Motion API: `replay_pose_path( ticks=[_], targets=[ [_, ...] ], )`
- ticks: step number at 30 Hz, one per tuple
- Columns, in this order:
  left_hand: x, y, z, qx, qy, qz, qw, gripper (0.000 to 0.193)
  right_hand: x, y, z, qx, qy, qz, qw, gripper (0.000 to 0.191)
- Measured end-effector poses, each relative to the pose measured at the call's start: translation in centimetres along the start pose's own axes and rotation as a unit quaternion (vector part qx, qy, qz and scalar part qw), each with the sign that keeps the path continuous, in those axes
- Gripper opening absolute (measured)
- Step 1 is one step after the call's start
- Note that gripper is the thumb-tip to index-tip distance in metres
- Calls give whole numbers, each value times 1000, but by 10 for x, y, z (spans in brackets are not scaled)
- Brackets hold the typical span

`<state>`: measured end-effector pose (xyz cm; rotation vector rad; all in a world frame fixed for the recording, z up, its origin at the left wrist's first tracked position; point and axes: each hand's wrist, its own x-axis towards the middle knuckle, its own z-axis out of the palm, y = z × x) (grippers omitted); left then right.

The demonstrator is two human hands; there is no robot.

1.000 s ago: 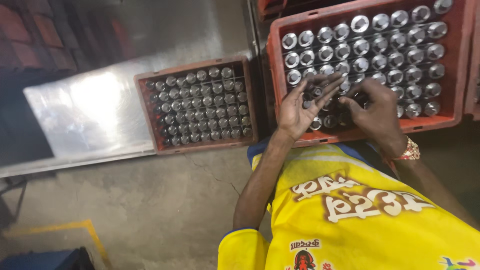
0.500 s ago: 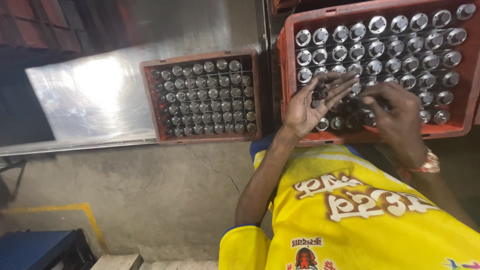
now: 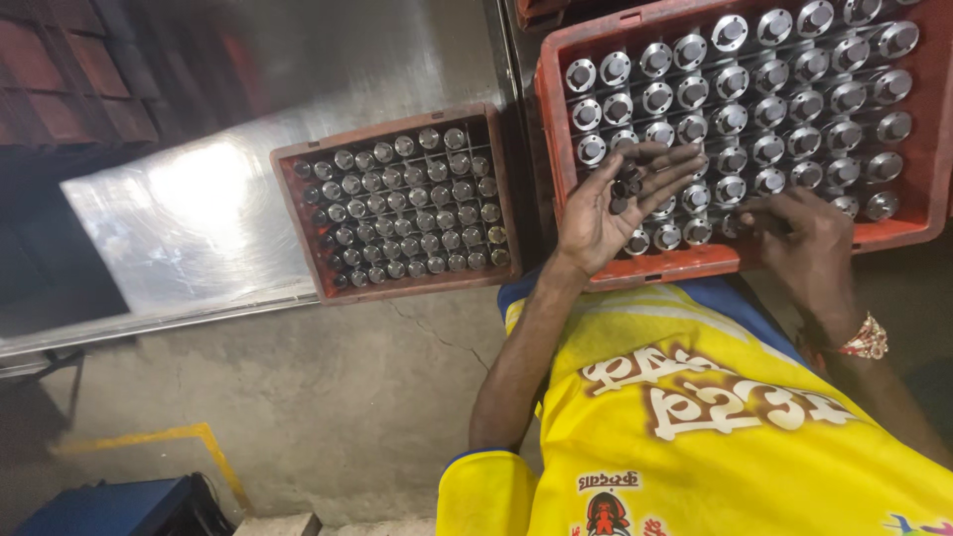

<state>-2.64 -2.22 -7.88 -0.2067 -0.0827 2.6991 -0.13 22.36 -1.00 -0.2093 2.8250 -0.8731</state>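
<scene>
— What's in your palm?

— A few small dark parts (image 3: pixel 623 187), loose on my left hand (image 3: pixel 606 208). It lies flat, fingers spread, over the near edge of the red crate (image 3: pixel 544 109).

— And the other hand?

— My right hand (image 3: pixel 799 238) is down among the flanged metal pieces (image 3: pixel 730 79) in the front row, fingers curled; I can't tell if they pinch anything.

— How far along?

— Hard to judge. Most rows look alike. The second crate (image 3: pixel 298 213) of plain cylinders sits apart on the steel sheet (image 3: pixel 179 218), untouched.
</scene>
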Motion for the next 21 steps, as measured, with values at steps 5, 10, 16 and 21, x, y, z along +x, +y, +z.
replay_pose_path(
  ticks=[5,10,16,21],
  targets=[
    [0,3,-3,20,14,-16,1000,42,-4,-5,11,-26,50,0,998,13],
    [1,4,-5,8,7,-27,1000,43,-7,-5,11,-26,13,31,999,11],
    [0,2,-2,2,8,-28,1000,40,-11,-9,11,-62,-13,4,998,9],
    [0,3,-2,-16,-3,-21,1000,41,24,-11,0,-57,-60,49,995,7]
  ],
)
